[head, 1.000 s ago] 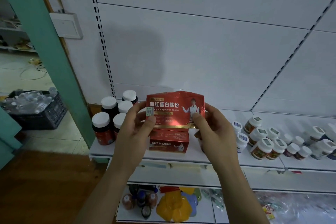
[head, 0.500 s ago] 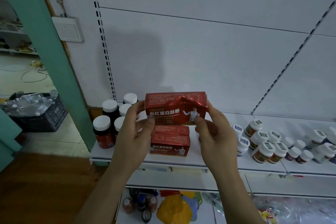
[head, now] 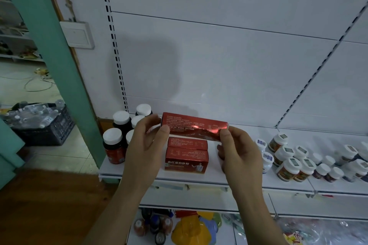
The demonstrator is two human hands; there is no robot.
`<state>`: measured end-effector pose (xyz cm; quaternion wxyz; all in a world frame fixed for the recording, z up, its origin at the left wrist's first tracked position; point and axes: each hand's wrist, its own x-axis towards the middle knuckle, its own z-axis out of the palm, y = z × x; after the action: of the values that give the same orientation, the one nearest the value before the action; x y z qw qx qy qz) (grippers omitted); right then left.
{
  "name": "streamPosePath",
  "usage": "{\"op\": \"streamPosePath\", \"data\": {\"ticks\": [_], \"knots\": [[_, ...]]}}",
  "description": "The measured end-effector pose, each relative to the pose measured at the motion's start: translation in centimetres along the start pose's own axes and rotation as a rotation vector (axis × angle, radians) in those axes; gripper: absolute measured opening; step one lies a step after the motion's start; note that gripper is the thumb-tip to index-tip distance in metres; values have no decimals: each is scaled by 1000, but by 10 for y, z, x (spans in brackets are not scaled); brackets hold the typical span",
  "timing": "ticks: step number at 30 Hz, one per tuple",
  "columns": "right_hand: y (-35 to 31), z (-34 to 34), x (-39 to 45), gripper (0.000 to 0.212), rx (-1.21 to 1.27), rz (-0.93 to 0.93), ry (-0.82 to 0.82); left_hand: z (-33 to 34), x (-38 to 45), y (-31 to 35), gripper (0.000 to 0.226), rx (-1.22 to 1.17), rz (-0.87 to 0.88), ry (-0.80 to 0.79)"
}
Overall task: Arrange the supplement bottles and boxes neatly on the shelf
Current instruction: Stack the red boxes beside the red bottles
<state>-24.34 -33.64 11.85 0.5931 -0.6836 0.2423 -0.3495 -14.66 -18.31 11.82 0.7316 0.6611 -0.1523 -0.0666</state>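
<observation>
I hold a shiny red supplement box (head: pixel 194 126) level above the white shelf (head: pixel 249 182), its printed top face turned up. My left hand (head: pixel 146 145) pinches its left end and my right hand (head: pixel 238 151) pinches its right end. Directly below it two matching red boxes (head: pixel 187 154) sit on the shelf, one behind the other. Dark bottles with white caps (head: pixel 117 141) stand in a cluster to the left. Several small white-capped bottles (head: pixel 294 163) crowd the shelf to the right.
A white back panel (head: pixel 219 55) rises behind the shelf. A lower shelf holds small bottles (head: pixel 153 225) and yellow packaging (head: pixel 191 228). At left are a green door frame (head: pixel 55 61), a black crate of plastic bottles (head: pixel 39 123) and a wooden floor.
The held box has tipped from front face toward me to flat, top face up, and sunk lower toward the two boxes on the shelf. Both hands kept their hold.
</observation>
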Motion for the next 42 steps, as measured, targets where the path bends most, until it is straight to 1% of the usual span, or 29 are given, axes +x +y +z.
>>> {"op": "streamPosePath", "data": {"ticks": [2, 6, 8, 10, 13, 14, 18, 21, 23, 24, 27, 28, 32, 35, 38, 42], "knots": [[2, -1, 0, 10, -5, 2, -6, 0, -1, 0, 18, 11, -15, -20], [3, -3, -2, 23, -8, -25, -15, -1, -2, 1, 20, 44, -24, -51], [6, -4, -2, 26, -22, -33, -26, -2, -3, 1, 20, 73, -16, -60], [8, -6, -1, 24, -21, -28, -31, -2, -4, 1, 22, 104, 2, -70], [11, -9, 1, 13, 4, -12, -30, -3, -4, 2, 32, 162, 52, -103], [12, -10, 2, 12, 3, -8, -27, -4, -4, 1, 35, 179, 68, -113], [13, -12, 3, 16, 16, 10, -15, -8, -1, -6, 40, 214, 87, -144], [10, -13, 2, 25, 12, 4, -52, -11, -1, -6, 40, 223, 54, -167], [6, -13, 1, 30, 36, 2, -74, -9, -1, -2, 29, 173, 8, -140], [4, -13, 0, 28, 56, 4, -74, -8, -1, -1, 24, 151, 2, -107], [3, -11, -1, 12, 85, 13, -47, -4, 0, -1, 22, 178, 43, 3], [4, -9, -1, 10, 76, 17, -41, -4, 0, -2, 23, 196, 52, 19], [7, -6, 0, 19, 49, 19, -42, -3, 0, -6, 31, 225, 75, 18], [10, -7, -1, 22, 26, -12, -52, -2, 0, -8, 37, 249, 72, 3], [11, -7, -1, 23, 7, -25, -62, -2, 0, -11, 37, 270, 73, -12], [14, -9, 1, 24, -40, -46, -33, -2, 0, -13, 36, 283, 102, -29]]}}
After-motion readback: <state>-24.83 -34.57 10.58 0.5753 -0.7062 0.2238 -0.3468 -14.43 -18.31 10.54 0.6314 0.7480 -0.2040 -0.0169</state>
